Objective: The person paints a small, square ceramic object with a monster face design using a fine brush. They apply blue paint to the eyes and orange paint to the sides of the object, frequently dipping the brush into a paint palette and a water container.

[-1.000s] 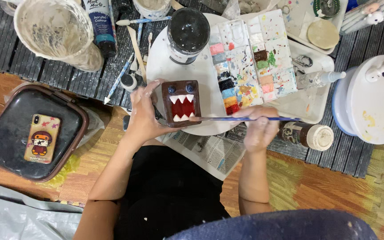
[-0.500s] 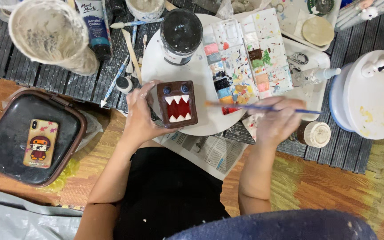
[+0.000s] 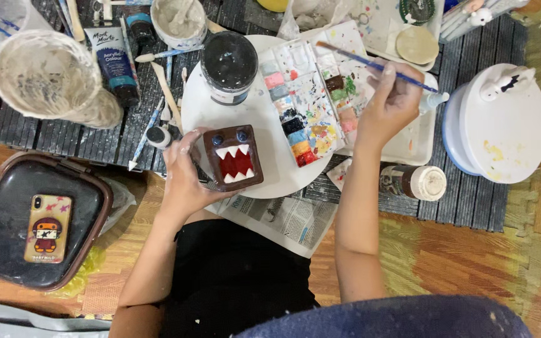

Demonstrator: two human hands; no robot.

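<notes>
Left hand (image 3: 183, 178) grips the brown square clay monster figure with red mouth and white teeth (image 3: 234, 158), fingers closed around its left edge, over the round white board (image 3: 220, 119). Right hand (image 3: 391, 103) pinches a thin blue-handled paintbrush (image 3: 370, 64), tip over the paint-stained watercolour palette (image 3: 311, 94).

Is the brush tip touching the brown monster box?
No: the brush tip is up at the paint palette, apart from the box in the left hand.

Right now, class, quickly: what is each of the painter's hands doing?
Left hand: closed around the brown square monster figure, steadying it on the white round board.
Right hand: closed on a thin blue paintbrush over the paint palette.
</notes>
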